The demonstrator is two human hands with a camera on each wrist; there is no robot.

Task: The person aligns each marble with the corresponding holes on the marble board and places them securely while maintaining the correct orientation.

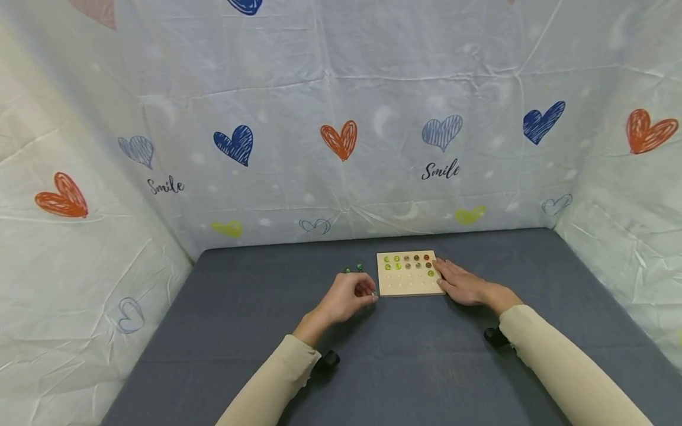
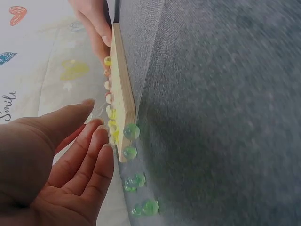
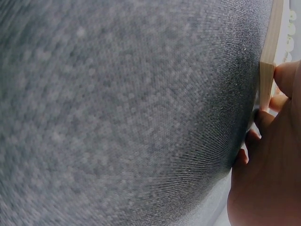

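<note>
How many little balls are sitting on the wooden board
11 visible balls on the wooden board: five along the far row, five in the second, one at the third row's right end. The right hand may hide more.

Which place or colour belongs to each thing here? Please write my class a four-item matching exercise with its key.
Things
1. Right hand
2. Board
3. Loose marbles
4. Table surface

Matches
A. Dark grey
B. Left of the board
C. Touching the board's right side
D. Pale wood colour

Pairs: 1-C; 2-D; 3-B; 4-A
</note>
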